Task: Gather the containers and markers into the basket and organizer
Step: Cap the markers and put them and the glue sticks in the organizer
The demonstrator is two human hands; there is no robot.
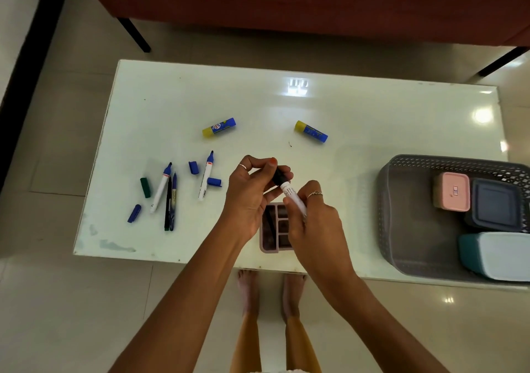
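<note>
A: The white-barrelled marker with a black cap (287, 190) was held above the tabletop (344, 108), just over the mauve plastic organizer with several compartments (275, 226), which sat directly beneath both hands.

B: How were the hands set?

A: Close together, both clamped on that one marker. The left hand (252, 191) pinched the black cap end; the right hand (312, 223) gripped the white barrel. I judged the cap was being pressed on, since a capped marker can go into the organizer without drying or staining.

B: And the other markers?

A: Well to the left of the left hand: two white markers with bare blue tips (183, 184), a dark slim pen (168, 203) and a blue slim pen (173, 202) lying side by side, with loose blue caps (194, 167) and one green cap (145, 187) scattered among them. They probably needed capping too.

B: The containers?

A: To the right of the right hand, inside the grey perforated plastic basket (401, 214): a pink-lidded box (452, 191), a dark blue square box (496, 204) and a pale box with a teal base (499, 255). That part looked finished.

B: Anything beyond the hands?

A: Two blue-and-yellow glue sticks (219, 127), lying apart.
</note>
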